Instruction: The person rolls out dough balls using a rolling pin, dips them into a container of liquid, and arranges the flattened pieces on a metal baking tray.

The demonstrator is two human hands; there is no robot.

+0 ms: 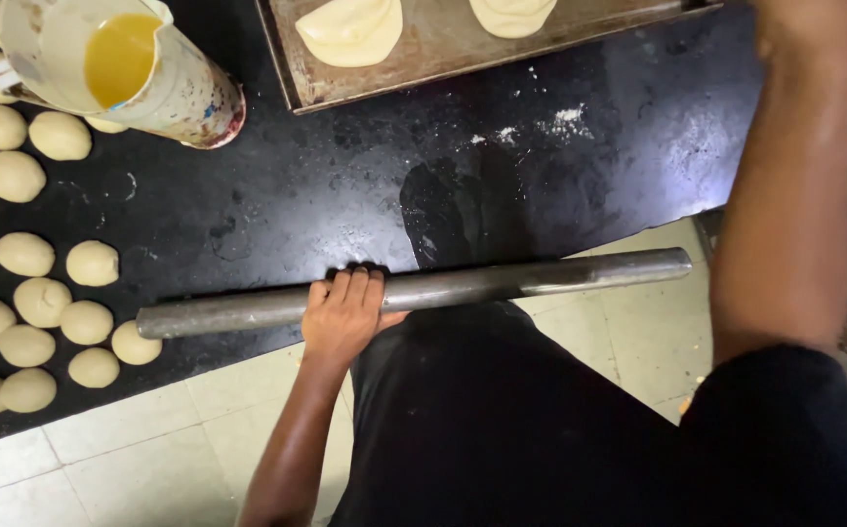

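Head view: our left hand (345, 314) curls over the metal rolling pin (414, 291), pinning it against the near edge of the black counter (326, 185) so it cannot roll. Our right arm reaches up out of frame; its grip we cannot tell. Dough balls (43, 303) wait left, an oil jug (131, 68) behind, a tray (443, 49) of flattened dough beyond.

The black counter (277, 210), dusted with flour, carries dough balls (43, 303) along its left edge, a jug of yellow liquid (126, 68), a baking tray (443, 49) at the far edge, and a metal rolling pin (502, 283) along its near edge.
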